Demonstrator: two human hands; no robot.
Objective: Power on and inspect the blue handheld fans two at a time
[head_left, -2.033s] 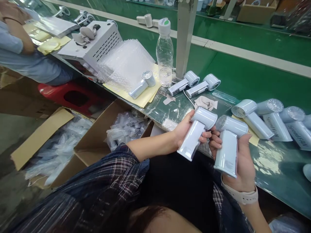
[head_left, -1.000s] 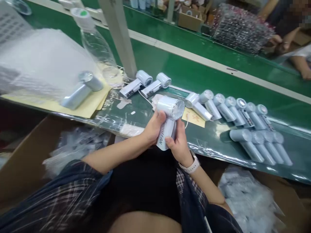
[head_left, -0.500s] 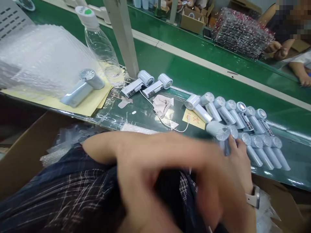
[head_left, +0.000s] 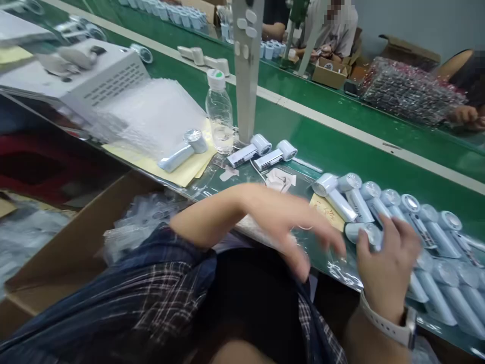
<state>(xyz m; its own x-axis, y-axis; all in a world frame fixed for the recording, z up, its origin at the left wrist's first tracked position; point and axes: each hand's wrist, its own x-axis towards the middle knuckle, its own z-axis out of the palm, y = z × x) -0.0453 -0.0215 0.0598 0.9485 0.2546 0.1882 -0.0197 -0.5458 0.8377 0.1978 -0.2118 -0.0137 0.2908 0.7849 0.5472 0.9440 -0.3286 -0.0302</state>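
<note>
My left hand (head_left: 290, 217) hovers over the near edge of the bench, blurred, with its fingers apart and nothing in them. Just right of it, my right hand (head_left: 390, 258), with a white-strapped watch at the wrist, is spread beside a light-blue handheld fan (head_left: 358, 232). The thumb overlaps this fan's round head; whether it presses on it I cannot tell. Behind my fingers runs a row of similar handheld fans (head_left: 379, 207). A second row (head_left: 435, 298) lies nearer to me, partly hidden by my right hand.
A yellow note (head_left: 326, 210) lies under the nearest fans. Two fans (head_left: 269, 159) and a plastic bottle (head_left: 220, 116) stand by a metal post (head_left: 246, 71). Left of them, a single fan (head_left: 178, 156) lies on yellow paper beside clear bags (head_left: 151, 114). Co-workers sit across the green bench.
The view has swung left and back. My left hand has moved left, away from my right hand. My right hand stays by the fans, its fingers now more spread.
</note>
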